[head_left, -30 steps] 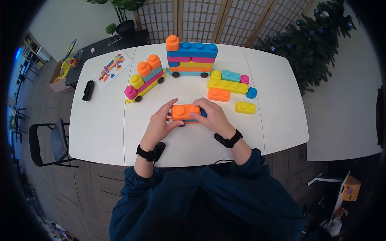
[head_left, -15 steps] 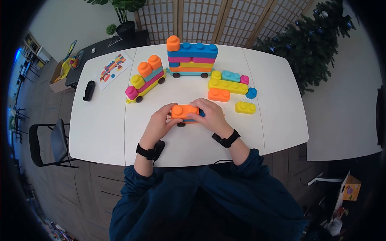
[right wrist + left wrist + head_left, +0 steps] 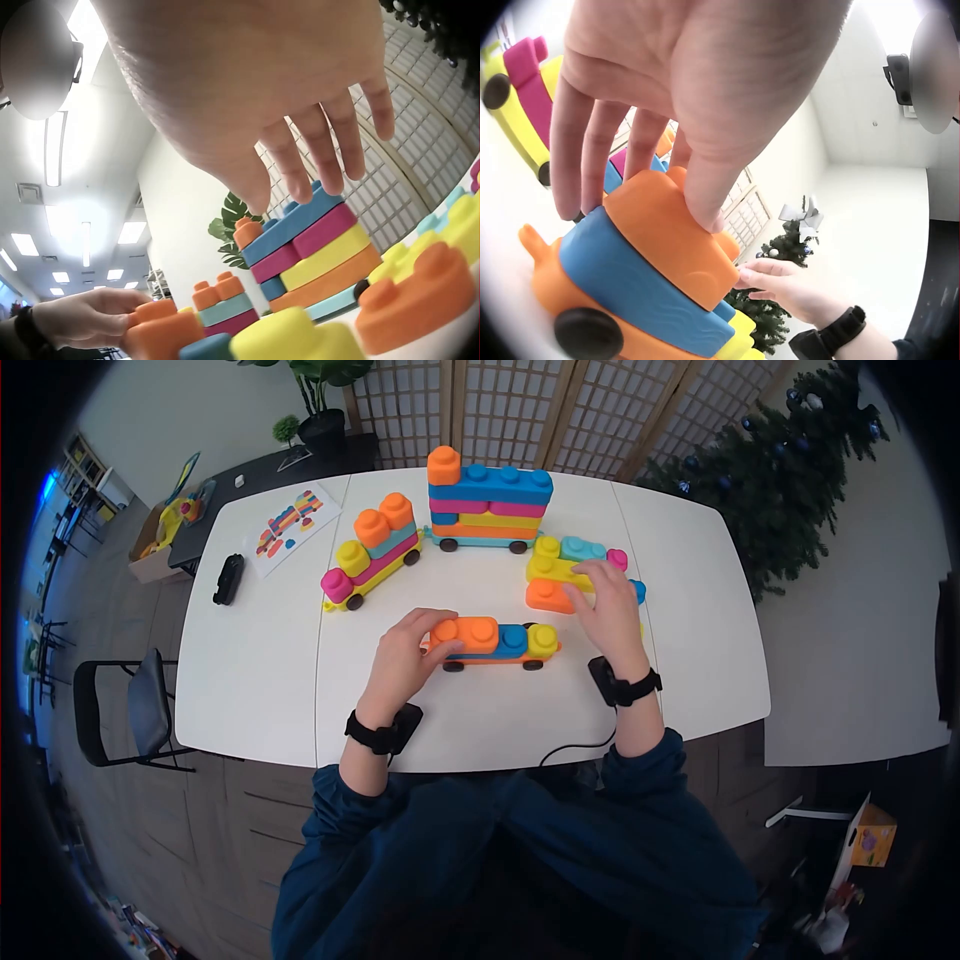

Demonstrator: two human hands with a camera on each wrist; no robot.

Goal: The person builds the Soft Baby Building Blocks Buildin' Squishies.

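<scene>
My left hand [image 3: 398, 660] grips the left end of an orange block [image 3: 480, 636], thumb on the near side and fingers on the far side. That block sits on a blue block [image 3: 630, 274] on an orange wheeled base [image 3: 505, 661]. A yellow block [image 3: 543, 641] stands at the base's right end. To the right, my right hand [image 3: 612, 622] hovers with loosely extended fingers over loose blocks, holding nothing. Below its fingers lie a long yellow block [image 3: 545, 568] and a two-stud orange block [image 3: 549, 596]; the hand partly hides the long yellow one.
A tall block wagon [image 3: 490, 510] stands at the back, with a smaller yellow-based wagon [image 3: 375, 568] to its left. Loose teal [image 3: 583, 549], pink [image 3: 618, 560] and blue [image 3: 640, 592] blocks lie at the right. A printed sheet [image 3: 292, 530] and black object [image 3: 229, 579] lie at the left.
My right hand has left the wheeled base and moved right and away from me to the loose blocks, uncovering the base's right end. My left hand stays at the orange block.
</scene>
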